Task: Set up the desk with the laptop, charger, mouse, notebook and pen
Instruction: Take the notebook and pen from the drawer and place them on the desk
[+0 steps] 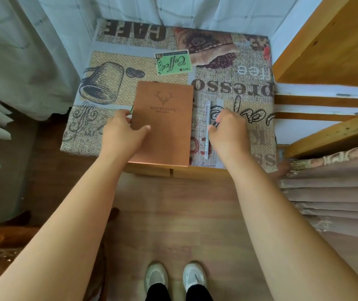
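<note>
Nearest, pale shoes point(174, 279) on a wooden floor point(173, 218), both bare forearms reaching forward over it. Ahead, a small desk point(249, 88) under a coffee-print cloth, carrying only a notebook and a pen. Left hand point(122, 132) on the left edge of the brown notebook point(162, 124), thumb pressed flat on the cover and fingers point(121, 115) curled round the side, grasping it; notebook flat, its near edge at the front rim of the desk, deer emblem toward the far end. Right hand point(230, 129) over the pen point(207, 129), which lies lengthwise just beside the right edge of the notebook, apart from it; thumb tip against the pen's barrel about midway, fingertips bent down on its right side, half closed around it, though a firm pinch cannot be confirmed. Beyond, bare patterned cloth with a green stamp motif point(172, 62). Farthest, white curtains point(130, 9); wooden shelving point(329, 40) at right.
</note>
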